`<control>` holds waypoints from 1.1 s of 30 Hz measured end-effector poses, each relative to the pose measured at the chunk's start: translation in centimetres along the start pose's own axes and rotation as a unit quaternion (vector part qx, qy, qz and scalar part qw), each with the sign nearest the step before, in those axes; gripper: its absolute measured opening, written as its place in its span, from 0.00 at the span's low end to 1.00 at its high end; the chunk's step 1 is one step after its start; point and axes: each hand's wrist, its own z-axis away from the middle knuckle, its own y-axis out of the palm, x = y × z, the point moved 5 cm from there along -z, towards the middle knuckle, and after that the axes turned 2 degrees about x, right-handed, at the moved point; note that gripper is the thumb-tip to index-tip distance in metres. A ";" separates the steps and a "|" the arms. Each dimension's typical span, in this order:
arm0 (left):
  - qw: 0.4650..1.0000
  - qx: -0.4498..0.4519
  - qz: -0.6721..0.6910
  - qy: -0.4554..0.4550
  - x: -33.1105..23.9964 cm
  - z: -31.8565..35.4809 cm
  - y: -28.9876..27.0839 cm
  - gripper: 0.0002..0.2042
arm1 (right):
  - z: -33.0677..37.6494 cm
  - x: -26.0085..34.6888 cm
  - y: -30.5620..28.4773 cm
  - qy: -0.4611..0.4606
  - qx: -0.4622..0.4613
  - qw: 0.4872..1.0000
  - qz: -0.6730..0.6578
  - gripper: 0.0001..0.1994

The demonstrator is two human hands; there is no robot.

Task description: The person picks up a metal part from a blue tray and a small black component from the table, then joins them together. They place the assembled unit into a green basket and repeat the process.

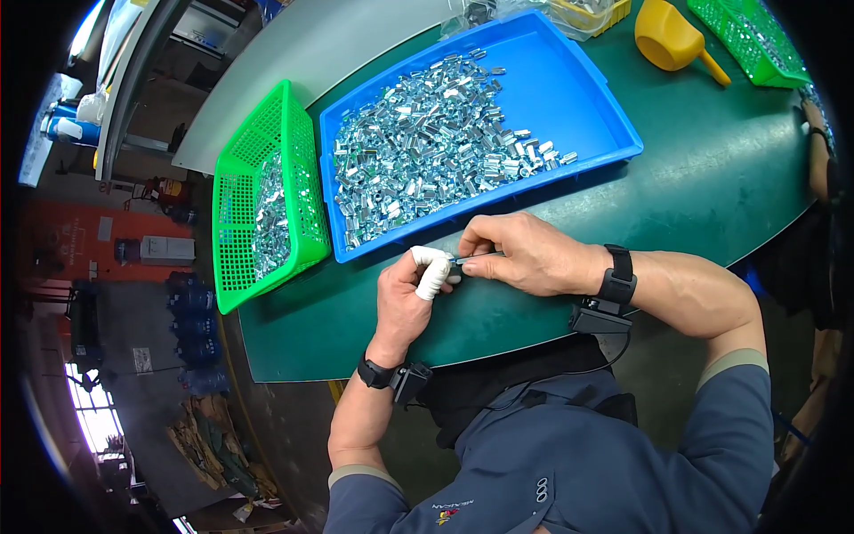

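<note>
My left hand (pixel 407 298), with white coverings on its fingers, is closed in a pinch just past the near edge of the blue tray. Facing it, my right hand (pixel 534 258) pinches a thin, dark metal piece (pixel 458 260) between thumb and forefinger. One end of that piece meets the left fingertips; the fingers hide most of it, so its exact kind does not show. Beyond both hands lies the blue tray (pixel 569 89), its left and middle heaped with short, shiny hexagonal metal sleeves (pixel 418 133). Both wrists wear black straps with small devices.
A green perforated basket (pixel 307 191) holding similar metal parts stands left of the tray on the green table (pixel 703 169). At the back right are a yellow scoop (pixel 665 36), another green basket (pixel 747 40) and a yellow bin (pixel 598 16). Another person's arm (pixel 816 147) shows at the right edge.
</note>
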 end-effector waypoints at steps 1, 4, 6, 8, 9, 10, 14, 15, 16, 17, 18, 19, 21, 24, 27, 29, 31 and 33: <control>1.000 -0.001 0.000 0.001 0.0 0.0 0.0 0.07 | 0.0 -0.2 0.1 0.039 0.050 0.998 0.011 0.12; 1.000 0.007 -0.021 0.005 -0.1 0.0 0.2 0.08 | 0.0 -0.4 0.5 0.114 0.151 0.981 0.035 0.12; 1.000 0.008 -0.019 0.007 0.0 0.0 0.1 0.08 | 0.1 -0.1 0.3 0.081 0.074 0.994 -0.018 0.12; 1.000 0.014 -0.015 0.008 0.1 -0.1 0.1 0.08 | 0.1 0.2 0.0 0.062 0.037 0.996 -0.043 0.12; 1.000 0.011 -0.015 0.009 0.0 0.0 0.1 0.08 | 0.1 0.0 0.2 0.081 0.061 0.995 -0.026 0.11; 1.000 0.013 -0.014 0.007 0.0 0.0 0.1 0.08 | 0.1 -0.1 0.3 0.099 0.084 0.991 -0.009 0.10; 1.000 0.014 -0.013 0.006 0.0 0.0 0.1 0.09 | 0.1 0.0 0.4 0.092 0.091 0.991 -0.015 0.09; 1.000 0.016 -0.016 0.007 0.0 0.0 0.1 0.09 | 0.2 0.1 0.3 0.081 0.082 0.993 -0.028 0.09; 1.000 0.017 -0.018 0.008 0.0 0.0 0.2 0.08 | 0.2 0.0 0.4 0.079 0.084 0.993 -0.026 0.09; 1.000 0.014 -0.017 0.010 -0.1 0.0 0.2 0.08 | 0.3 0.0 0.5 0.066 0.070 0.995 -0.019 0.09; 1.000 0.014 -0.012 0.006 -0.1 -0.1 0.3 0.08 | 0.4 0.0 0.4 0.053 0.057 0.997 -0.012 0.09; 1.000 0.012 -0.007 0.001 0.0 -0.1 0.3 0.08 | 0.3 0.1 0.3 0.039 0.043 0.998 -0.006 0.09; 1.000 0.006 -0.001 -0.003 -0.1 0.0 0.2 0.08 | 0.0 0.0 0.3 0.070 0.087 0.994 0.000 0.09; 1.000 0.016 -0.004 0.011 -0.4 0.0 0.4 0.07 | -0.1 -0.5 0.8 0.133 0.171 0.976 0.014 0.08; 1.000 0.016 0.005 0.010 -0.3 -0.1 0.4 0.07 | 0.2 -0.2 0.6 0.064 0.025 0.995 -0.068 0.08; 1.000 0.011 0.010 0.011 -0.2 -0.1 0.3 0.07 | 0.0 0.0 0.5 0.089 0.070 0.993 -0.040 0.08; 1.000 0.025 0.009 0.011 -0.1 -0.2 0.4 0.07 | 0.0 0.1 0.7 0.148 0.146 0.978 0.013 0.08; 1.000 0.025 0.010 0.015 -0.2 -0.2 0.3 0.07 | 0.0 -0.3 1.0 0.125 0.114 0.985 -0.020 0.08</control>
